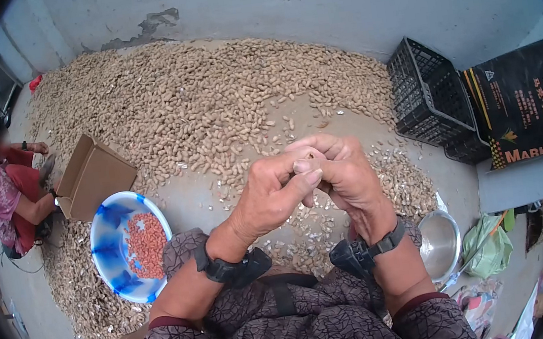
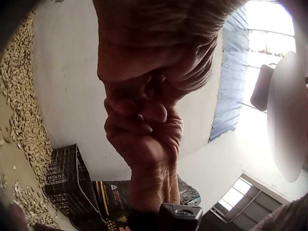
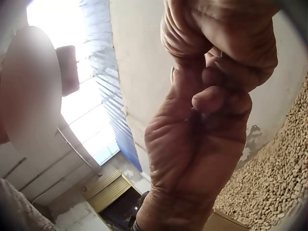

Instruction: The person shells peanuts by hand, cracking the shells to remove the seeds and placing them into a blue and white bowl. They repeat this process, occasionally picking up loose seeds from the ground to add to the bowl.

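My left hand [image 1: 271, 196] and right hand [image 1: 350, 177] meet in front of my body, thumbs and curled fingers close together. Between the fingertips they pinch a peanut [image 1: 311, 156], of which only a small brown bit shows; the fingers hide the rest. From below, the left wrist view has the left hand [image 2: 159, 53] over the right hand [image 2: 151, 144], their fingertips touching. Below and beyond the hands spreads a large heap of unshelled peanuts [image 1: 209, 102]. A blue and white basin [image 1: 106, 247] with pink peanut kernels [image 1: 147, 246] stands left of my knee.
Broken shells [image 1: 300, 234] litter the floor under my hands. At left another person [image 1: 6, 188] squats beside a cardboard box [image 1: 99, 174]. To the right are a black plastic crate [image 1: 428, 92], a printed carton [image 1: 527, 101], a metal bowl [image 1: 440, 243] and a green bag [image 1: 488, 248].
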Demonstrator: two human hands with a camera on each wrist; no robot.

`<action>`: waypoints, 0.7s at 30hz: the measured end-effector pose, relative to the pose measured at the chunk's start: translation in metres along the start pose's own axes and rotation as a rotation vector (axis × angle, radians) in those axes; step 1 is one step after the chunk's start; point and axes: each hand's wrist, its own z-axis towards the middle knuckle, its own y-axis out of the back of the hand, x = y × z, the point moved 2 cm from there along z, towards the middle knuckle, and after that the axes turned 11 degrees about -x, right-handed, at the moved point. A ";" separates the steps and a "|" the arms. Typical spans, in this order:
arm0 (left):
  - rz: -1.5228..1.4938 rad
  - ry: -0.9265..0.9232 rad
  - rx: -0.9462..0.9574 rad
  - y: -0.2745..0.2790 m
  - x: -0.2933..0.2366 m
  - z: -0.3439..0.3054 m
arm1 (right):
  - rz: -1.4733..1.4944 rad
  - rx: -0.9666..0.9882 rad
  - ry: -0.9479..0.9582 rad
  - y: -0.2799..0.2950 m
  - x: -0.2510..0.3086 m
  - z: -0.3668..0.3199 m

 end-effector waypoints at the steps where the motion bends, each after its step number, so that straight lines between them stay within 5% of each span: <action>1: 0.001 0.006 -0.012 -0.001 -0.001 0.000 | 0.006 0.000 -0.005 0.001 -0.001 0.001; 14: -0.097 0.197 0.074 0.008 -0.013 0.004 | -0.024 0.117 -0.048 0.002 0.011 -0.003; 21: 0.015 0.069 0.119 0.010 -0.010 -0.002 | -0.048 0.094 -0.047 0.001 0.009 -0.003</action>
